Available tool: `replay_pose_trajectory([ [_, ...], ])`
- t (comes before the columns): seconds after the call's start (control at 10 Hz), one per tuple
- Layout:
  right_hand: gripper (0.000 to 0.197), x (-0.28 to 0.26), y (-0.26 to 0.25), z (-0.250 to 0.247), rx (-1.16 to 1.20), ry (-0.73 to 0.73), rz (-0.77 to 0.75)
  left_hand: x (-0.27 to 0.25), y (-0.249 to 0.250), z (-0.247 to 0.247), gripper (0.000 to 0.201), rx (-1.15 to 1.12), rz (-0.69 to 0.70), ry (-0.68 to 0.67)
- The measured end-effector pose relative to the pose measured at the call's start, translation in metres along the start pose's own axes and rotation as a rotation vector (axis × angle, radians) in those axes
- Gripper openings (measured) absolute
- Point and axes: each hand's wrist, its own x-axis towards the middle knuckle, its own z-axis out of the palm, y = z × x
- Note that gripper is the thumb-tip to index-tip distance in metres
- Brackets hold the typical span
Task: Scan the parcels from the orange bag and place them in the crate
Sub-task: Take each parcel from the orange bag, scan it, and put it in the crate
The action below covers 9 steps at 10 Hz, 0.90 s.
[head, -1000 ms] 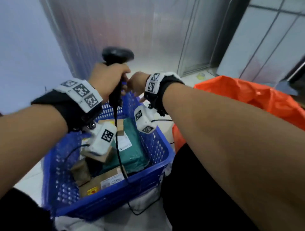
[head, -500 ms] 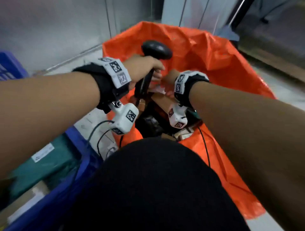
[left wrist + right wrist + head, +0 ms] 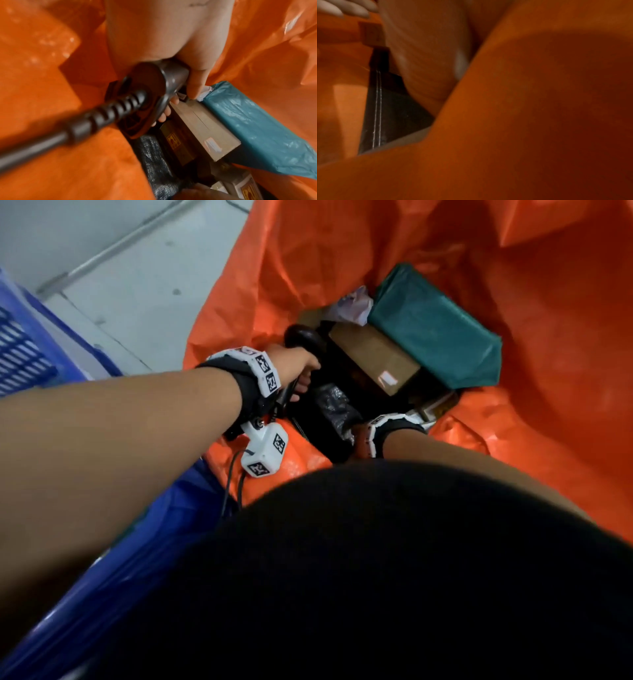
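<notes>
My left hand [image 3: 297,365] grips the handle of a black barcode scanner [image 3: 303,340] just over the parcels in the open orange bag [image 3: 548,412]. The left wrist view shows its fingers [image 3: 197,81] curled round the scanner [image 3: 150,93]. A brown cardboard box [image 3: 375,356], a teal plastic parcel [image 3: 435,332] and a black wrapped parcel [image 3: 334,405] lie in the bag. My right hand [image 3: 358,438] reaches down at the bag's near side beside the black parcel [image 3: 392,108]. Its fingers [image 3: 342,10] stretch out in a blurred right wrist view, and no grip shows.
The blue slatted crate [image 3: 24,357] stands to the left of the bag on a pale tiled floor [image 3: 137,268]. The scanner's cable [image 3: 51,142] trails back toward me. My dark-clothed leg [image 3: 376,577] fills the lower picture. Another box with a yellow sticker [image 3: 176,143] lies under the brown one.
My view swung from the blue crate to the orange bag. Both hands moved from above the crate down into the bag, the left still holding the scanner, the right dropping lowest.
</notes>
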Motion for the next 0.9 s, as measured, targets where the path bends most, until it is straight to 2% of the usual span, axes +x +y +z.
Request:
replay_pose_trajectory([
  [0.1, 0.056, -0.002, 0.011, 0.006, -0.004, -0.047, 0.007, -0.008, 0.009, 0.008, 0.028, -0.009, 0.021, -0.031],
  [0.2, 0.077, -0.035, 0.003, -0.004, -0.055, 0.017, 0.002, -0.018, 0.018, 0.006, 0.03, -0.03, 0.036, -0.079],
  [0.3, 0.054, -0.023, -0.005, -0.002, 0.057, 0.005, 0.013, -0.026, 0.022, 0.003, 0.029, -0.035, 0.061, -0.078],
  [0.4, 0.069, 0.001, -0.008, 0.009, 0.048, 0.031, -0.001, -0.024, 0.018, 0.005, 0.029, -0.035, 0.07, -0.078],
  [0.5, 0.077, 0.038, -0.014, 0.03, -0.028, -0.048, -0.009, -0.017, 0.01, 0.007, 0.028, -0.022, 0.063, -0.071],
  [0.6, 0.075, 0.022, -0.017, 0.027, -0.082, -0.035, 0.11, -0.01, 0.004, 0.011, 0.03, -0.009, 0.019, -0.09],
  [0.7, 0.066, 0.014, -0.012, 0.026, -0.06, -0.19, 0.16, -0.007, 0.002, 0.017, 0.028, 0.001, 0.02, -0.099],
  [0.8, 0.06, 0.036, -0.014, 0.039, -0.009, -0.132, 0.176, -0.007, 0.003, 0.017, 0.027, -0.008, 0.036, -0.093],
  [0.9, 0.065, 0.035, -0.009, 0.043, 0.051, -0.079, 0.128, -0.006, 0.007, 0.015, 0.027, -0.025, 0.051, -0.093],
])
